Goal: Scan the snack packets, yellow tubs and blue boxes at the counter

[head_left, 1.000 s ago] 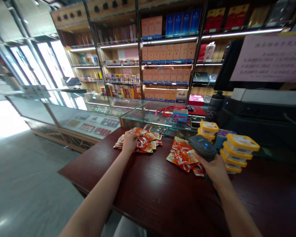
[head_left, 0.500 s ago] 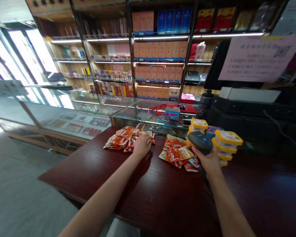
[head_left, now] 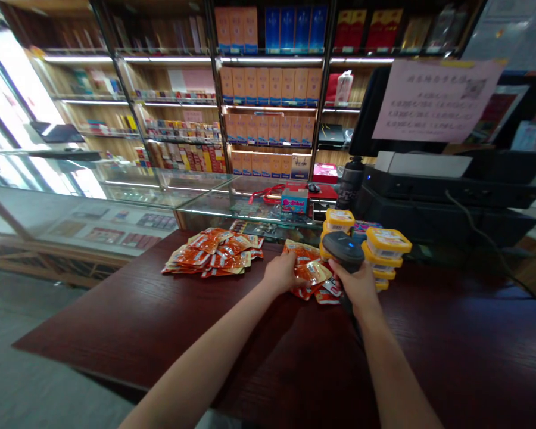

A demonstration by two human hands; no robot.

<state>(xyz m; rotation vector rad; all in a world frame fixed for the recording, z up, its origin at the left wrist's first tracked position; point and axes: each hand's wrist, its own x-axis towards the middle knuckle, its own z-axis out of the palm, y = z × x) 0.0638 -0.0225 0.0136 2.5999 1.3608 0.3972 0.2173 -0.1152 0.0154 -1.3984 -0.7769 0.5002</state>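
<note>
from where i sit at the far end of the feed, both my arms reach forward from the bottom edge over the dark wooden table [head_left: 183, 325], close together at the hands and spread apart toward the elbows.

my left forearm slants up and to the right, and the left hand [head_left: 280, 274] is low, back of the hand upward, at the left edge of the smaller pile of packets [head_left: 311, 272]. its fingers point away from me over the orange packets, and the thumb lies on the near side, apart from the fingers. the fingertips are partly lost among the packets, so i can't tell whether i have one pinched or am only touching them.

my right forearm comes up more steeply, leaning to the left. the right hand [head_left: 358, 287] is wrapped around the handle of a dark handheld scanner [head_left: 342, 245], a firm closed grip, thumb along the left side. the scanner stands head up, a small blue light showing on top, just beside the right end of that smaller pile.

the larger pile of packets [head_left: 212, 253] lies to the left on the table, apart from both hands. beyond the scanner i see a far stack of yellow-lidded tubs [head_left: 339, 220], partly covered by it, and to the right of my hand a nearer stack of yellow-lidded tubs [head_left: 388, 241].
</note>
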